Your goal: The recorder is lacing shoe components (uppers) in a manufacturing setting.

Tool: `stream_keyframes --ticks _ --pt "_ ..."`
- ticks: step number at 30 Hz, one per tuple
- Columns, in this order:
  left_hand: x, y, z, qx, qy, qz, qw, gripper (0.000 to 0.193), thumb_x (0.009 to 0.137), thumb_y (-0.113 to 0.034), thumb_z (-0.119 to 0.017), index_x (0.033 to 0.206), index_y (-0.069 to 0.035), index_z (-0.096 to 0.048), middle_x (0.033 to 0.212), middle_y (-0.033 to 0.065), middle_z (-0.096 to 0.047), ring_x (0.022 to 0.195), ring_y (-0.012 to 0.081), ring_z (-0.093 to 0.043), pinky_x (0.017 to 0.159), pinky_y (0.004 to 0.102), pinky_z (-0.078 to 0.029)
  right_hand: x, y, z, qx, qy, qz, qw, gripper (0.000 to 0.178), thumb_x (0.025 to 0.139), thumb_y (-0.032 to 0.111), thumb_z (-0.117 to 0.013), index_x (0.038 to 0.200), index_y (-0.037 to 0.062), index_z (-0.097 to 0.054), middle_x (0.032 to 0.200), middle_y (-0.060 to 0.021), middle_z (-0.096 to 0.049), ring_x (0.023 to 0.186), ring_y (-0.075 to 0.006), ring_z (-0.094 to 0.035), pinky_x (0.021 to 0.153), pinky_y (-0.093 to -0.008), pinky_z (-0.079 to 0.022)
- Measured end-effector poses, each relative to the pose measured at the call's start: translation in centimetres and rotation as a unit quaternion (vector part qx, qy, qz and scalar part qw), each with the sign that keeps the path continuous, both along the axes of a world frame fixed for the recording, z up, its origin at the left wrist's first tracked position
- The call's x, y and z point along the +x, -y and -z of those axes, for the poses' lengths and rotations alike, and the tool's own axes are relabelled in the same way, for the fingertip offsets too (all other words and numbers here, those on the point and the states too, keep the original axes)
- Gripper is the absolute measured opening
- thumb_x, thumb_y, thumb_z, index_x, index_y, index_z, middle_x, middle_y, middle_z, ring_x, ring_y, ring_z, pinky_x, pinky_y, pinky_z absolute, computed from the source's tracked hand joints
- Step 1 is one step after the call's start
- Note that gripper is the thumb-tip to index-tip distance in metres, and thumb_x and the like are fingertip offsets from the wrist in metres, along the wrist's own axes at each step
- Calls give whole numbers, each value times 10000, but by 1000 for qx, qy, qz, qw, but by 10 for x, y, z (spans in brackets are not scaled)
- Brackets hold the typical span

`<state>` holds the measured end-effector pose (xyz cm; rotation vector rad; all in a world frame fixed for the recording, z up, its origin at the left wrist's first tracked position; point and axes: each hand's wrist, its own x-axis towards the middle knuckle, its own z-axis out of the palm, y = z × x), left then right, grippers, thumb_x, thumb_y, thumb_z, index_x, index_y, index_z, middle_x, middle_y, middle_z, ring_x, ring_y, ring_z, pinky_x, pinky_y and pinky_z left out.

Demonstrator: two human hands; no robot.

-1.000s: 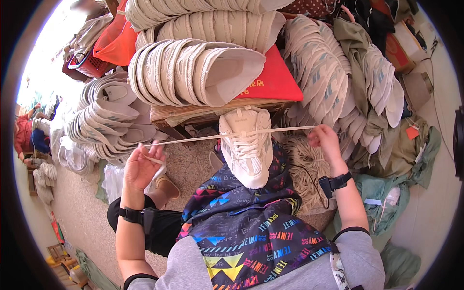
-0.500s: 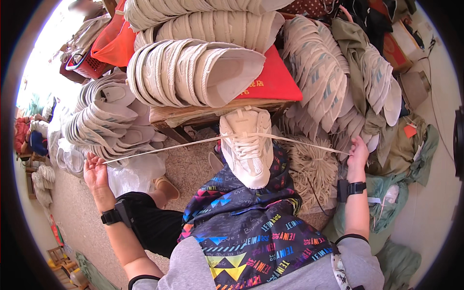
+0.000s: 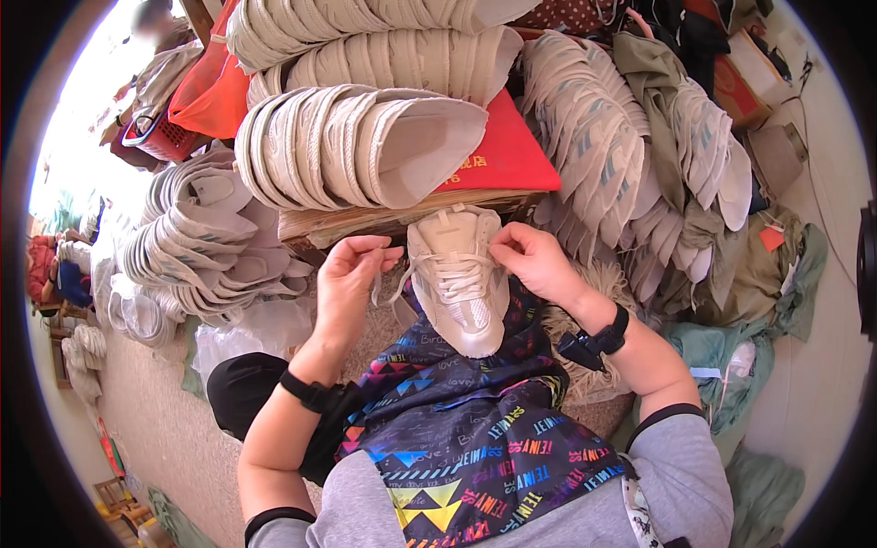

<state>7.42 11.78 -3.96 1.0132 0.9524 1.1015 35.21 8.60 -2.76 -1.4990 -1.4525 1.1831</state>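
Note:
A cream and white shoe upper rests toe toward me on the dark printed apron over my lap. Its pale shoelace crosses the front in several rows. Just left of the upper, my left hand pinches the lace, and a loose length hangs below its fingers. My right hand is closed in a pinch at the upper's right edge, beside the top lace rows. The lace there is mostly hidden by the fingertips.
Nested beige uppers lie on a wooden stand with a red bag. More uppers are stacked at the left and right. A bundle of pale laces lies beneath my right forearm. Green sacks stand farther right.
Both hands have come inward from wide apart to either side of the upper. The lace, stretched taut outward before, now hangs slack near my left hand.

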Motion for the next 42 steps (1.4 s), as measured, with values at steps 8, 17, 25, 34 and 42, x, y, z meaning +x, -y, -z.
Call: stream_keyframes --ticks 8,17,25,34,42 --pt "35 11 8 -66 1 19 998 145 931 -76 -623 1053 -5 -591 866 59 -662 771 119 -637 709 246 -516 0 -17 -28 4 172 -68 983 168 803 171 -602 823 8 -638 739 -122 -653 668 -224 -642 615 -345 -489" --pt "37 6 3 -90 -86 27 992 166 855 -11 -618 990 -21 -520 768 18 -600 670 111 -600 637 239 -493 -29 -22 -42 273 513 -211 786 109 680 95 -614 753 17 -637 765 -164 -631 747 -318 -660 663 -401 -546" --pt "44 1 -11 201 -388 44 898 254 784 6 -614 1015 -32 -516 739 102 -583 653 227 -608 600 331 -482 -18 -27 -48 293 539 -303 729 125 686 76 -615 795 19 -600 805 -134 -601 784 -297 -639 690 -389 -515" --pt "20 -23 -47 438 -482 176 739 291 750 -28 -695 1019 -72 -594 984 137 -532 911 346 -582 794 431 -489 1 -55 -62 375 438 -345 740 152 731 95 -638 875 70 -598 955 -95 -561 897 -301 -633 696 -424 -516" --pt "17 -38 -44 376 -425 298 768 192 802 -112 -705 962 -41 -627 1014 109 -539 826 309 -593 739 397 -490 17 -57 -46 279 391 -396 782 197 788 153 -699 919 72 -576 933 -83 -539 846 -308 -612 689 -417 -508"
